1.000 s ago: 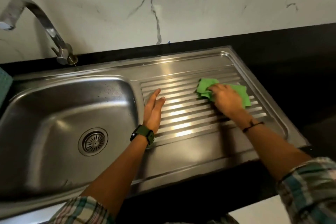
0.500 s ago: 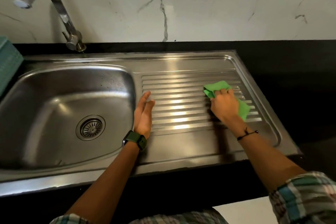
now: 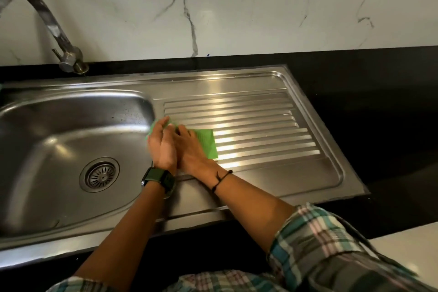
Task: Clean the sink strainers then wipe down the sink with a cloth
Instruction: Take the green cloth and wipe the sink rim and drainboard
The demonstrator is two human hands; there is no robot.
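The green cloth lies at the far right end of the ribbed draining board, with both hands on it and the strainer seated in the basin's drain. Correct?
Not quite. The head view shows the green cloth at the left end of the ribbed draining board, beside the basin. The rest holds: the left hand and right hand are on it, and the strainer sits in the drain.

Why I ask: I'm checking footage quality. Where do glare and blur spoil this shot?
Head view: bright glare streaks run across the ribbed drainboard; the faucet and the left hand are smeared by motion blur; the right hand on the green cloth is sharper; the black countertop is nearly featureless dark.
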